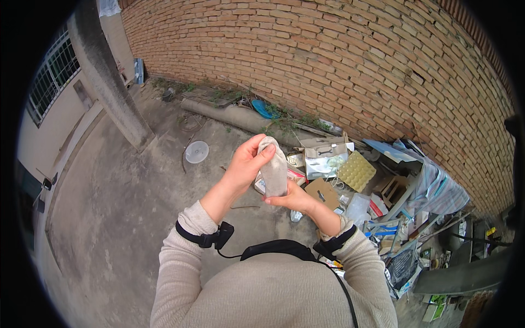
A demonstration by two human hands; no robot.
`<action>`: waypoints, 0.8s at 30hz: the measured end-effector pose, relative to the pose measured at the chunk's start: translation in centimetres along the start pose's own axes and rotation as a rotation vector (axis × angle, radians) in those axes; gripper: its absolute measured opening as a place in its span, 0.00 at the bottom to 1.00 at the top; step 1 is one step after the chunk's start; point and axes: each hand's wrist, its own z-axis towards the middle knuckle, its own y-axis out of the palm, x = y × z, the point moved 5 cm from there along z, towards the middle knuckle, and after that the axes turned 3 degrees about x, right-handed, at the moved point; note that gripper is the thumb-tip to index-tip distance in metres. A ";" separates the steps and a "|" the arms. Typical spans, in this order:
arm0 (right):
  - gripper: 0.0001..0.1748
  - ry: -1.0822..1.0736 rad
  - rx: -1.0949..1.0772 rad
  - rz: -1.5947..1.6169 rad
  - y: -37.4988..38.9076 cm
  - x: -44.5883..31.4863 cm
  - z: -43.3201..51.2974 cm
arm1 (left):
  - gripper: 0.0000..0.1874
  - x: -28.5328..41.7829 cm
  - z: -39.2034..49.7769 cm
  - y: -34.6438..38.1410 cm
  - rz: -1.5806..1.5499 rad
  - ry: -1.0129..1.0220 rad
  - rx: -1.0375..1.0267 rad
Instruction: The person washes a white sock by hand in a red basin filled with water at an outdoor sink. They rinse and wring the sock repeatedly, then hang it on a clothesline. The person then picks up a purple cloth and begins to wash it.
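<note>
A light grey-beige cloth item (275, 174), perhaps a sock, is held up between both hands in the middle of the head view. My left hand (245, 158) pinches its upper end, the thumb lying over the rounded top. At the lower end, my right hand (289, 197) grips the cloth with the thumb beneath and the fingers mostly hidden behind it. The cloth is stretched roughly upright. Behind it, partly covered, lies a white and red box (297, 175) on the ground.
A round translucent lid (197, 152) lies on the concrete ground. To the right are a cardboard box (327, 160), a yellow egg tray (357, 171), a flat cardboard piece (322, 194) and a metal frame with striped cloth (437, 190). A rolled mat (238, 117) runs along the brick wall (311, 61).
</note>
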 end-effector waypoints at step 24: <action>0.27 -0.216 0.174 0.492 -0.8 -3.8 1.4 | 0.47 -9.8 -4.4 -4.2 0.896 0.180 -0.026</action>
